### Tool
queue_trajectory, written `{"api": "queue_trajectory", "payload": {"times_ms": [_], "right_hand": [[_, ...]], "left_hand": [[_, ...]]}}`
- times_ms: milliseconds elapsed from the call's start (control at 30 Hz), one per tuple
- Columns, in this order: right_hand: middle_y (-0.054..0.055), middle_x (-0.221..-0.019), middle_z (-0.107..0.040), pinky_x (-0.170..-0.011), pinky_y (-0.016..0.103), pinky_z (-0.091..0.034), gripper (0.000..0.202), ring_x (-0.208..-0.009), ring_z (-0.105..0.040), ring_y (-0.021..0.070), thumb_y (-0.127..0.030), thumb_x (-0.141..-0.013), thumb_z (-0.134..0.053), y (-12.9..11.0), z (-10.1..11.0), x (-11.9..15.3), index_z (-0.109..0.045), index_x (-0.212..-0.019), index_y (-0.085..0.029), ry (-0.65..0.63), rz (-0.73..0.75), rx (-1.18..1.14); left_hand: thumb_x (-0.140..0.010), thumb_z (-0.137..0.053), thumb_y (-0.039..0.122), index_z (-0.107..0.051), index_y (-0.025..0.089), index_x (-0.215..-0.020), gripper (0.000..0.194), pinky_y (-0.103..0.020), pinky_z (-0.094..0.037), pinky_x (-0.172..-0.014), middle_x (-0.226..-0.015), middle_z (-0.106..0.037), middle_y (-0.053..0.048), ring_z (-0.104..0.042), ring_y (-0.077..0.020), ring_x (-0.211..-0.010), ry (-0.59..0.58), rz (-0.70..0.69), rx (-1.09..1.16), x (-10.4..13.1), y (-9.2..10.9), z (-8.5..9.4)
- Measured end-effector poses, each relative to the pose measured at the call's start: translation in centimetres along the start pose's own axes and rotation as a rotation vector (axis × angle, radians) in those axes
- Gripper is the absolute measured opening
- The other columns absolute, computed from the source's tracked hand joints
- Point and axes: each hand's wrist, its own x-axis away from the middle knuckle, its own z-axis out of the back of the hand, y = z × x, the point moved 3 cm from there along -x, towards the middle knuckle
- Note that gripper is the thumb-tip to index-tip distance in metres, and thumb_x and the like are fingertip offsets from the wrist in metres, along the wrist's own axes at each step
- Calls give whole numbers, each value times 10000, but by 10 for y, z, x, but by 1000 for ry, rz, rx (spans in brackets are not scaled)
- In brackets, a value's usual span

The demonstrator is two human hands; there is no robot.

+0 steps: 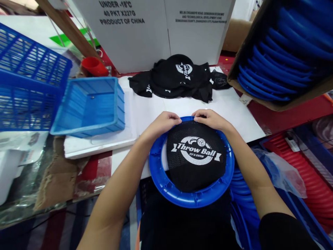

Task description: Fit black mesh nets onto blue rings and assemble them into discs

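Note:
A blue plastic ring leans over the table's front edge, its near side above the person's lap. Black mesh fabric with a white "Throw Ball" print lies across the opening, with a gap along its left side. My left hand pinches the far rim and fabric edge left of centre. Just right of it, my right hand is closed on the same rim and fabric edge. More black printed fabric pieces are heaped on the white table beyond the ring.
Left are a light-blue bin, a blue crate and a red cup. White cartons stand behind. A carton of blue rings tilts at the upper right. Red rings lie at the lower right.

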Motion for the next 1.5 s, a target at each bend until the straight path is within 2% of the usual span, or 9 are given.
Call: {"api": "queue_trajectory", "payload": {"times_ms": [167, 333, 500, 767, 933, 1133, 1300, 1500], "right_hand": [[76, -1058, -795, -948, 403, -524, 340, -996, -686, 251, -494, -915, -655, -19, 8, -14, -783, -996, -190, -204, -11, 77], [75, -1114, -786, -921, 377, -508, 246, -1001, -671, 242, -435, -887, -685, -30, 2, -31, -753, -912, -201, -307, 74, 154], [82, -1147, -783, -919, 364, -508, 308, -987, -663, 228, -493, -934, -649, -18, -4, -31, -721, -923, -194, -277, 71, 54], [82, -1044, -769, -908, 386, -509, 253, -939, -663, 236, -442, -915, -643, -13, -10, -27, -715, -925, -200, -150, 62, 103], [102, -1122, -783, -946, 406, -511, 243, -996, -684, 256, -435, -889, -669, -11, -8, -29, -708, -864, -196, -167, 50, 79], [88, -1146, -792, -930, 393, -523, 253, -978, -681, 237, -444, -874, -709, -8, -3, -31, -728, -859, -192, -239, 45, 45], [74, -1189, -786, -980, 394, -515, 213, -1050, -680, 235, -408, -851, -738, -6, -2, -35, -756, -843, -196, -283, 76, 0], [65, -1086, -798, -918, 373, -524, 174, -979, -679, 226, -364, -837, -722, -5, -3, -34, -755, -830, -193, -250, 45, 38]], "left_hand": [[-776, -693, 303, -794, 169, -828, 176, -385, -509, -895, -870, -777, -77, -666, -248, -900, -7, 20, -12, 1, 0, 0], [-802, -691, 315, -790, 148, -829, 196, -374, -500, -848, -835, -764, -70, -649, -226, -832, -1, 31, -40, 2, 2, -1], [-823, -669, 306, -776, 157, -823, 183, -369, -498, -841, -849, -772, -69, -660, -219, -827, -42, -26, -54, 3, 3, 1], [-813, -695, 283, -796, 160, -840, 161, -392, -522, -895, -856, -773, -71, -674, -233, -847, -67, -6, -57, 3, 3, 6], [-824, -702, 287, -802, 160, -853, 164, -391, -531, -903, -867, -776, -73, -672, -228, -849, -72, -25, -69, 6, 6, 7], [-837, -688, 309, -791, 156, -871, 188, -382, -525, -901, -885, -774, -71, -669, -221, -857, -84, -62, -95, 7, 6, 7], [-842, -672, 320, -777, 172, -867, 184, -382, -516, -914, -910, -775, -68, -674, -229, -886, -83, -129, -175, 3, 5, 9], [-844, -653, 292, -776, 178, -867, 169, -389, -514, -932, -930, -771, -73, -677, -231, -896, -83, -159, -219, 1, 3, 9]]}}
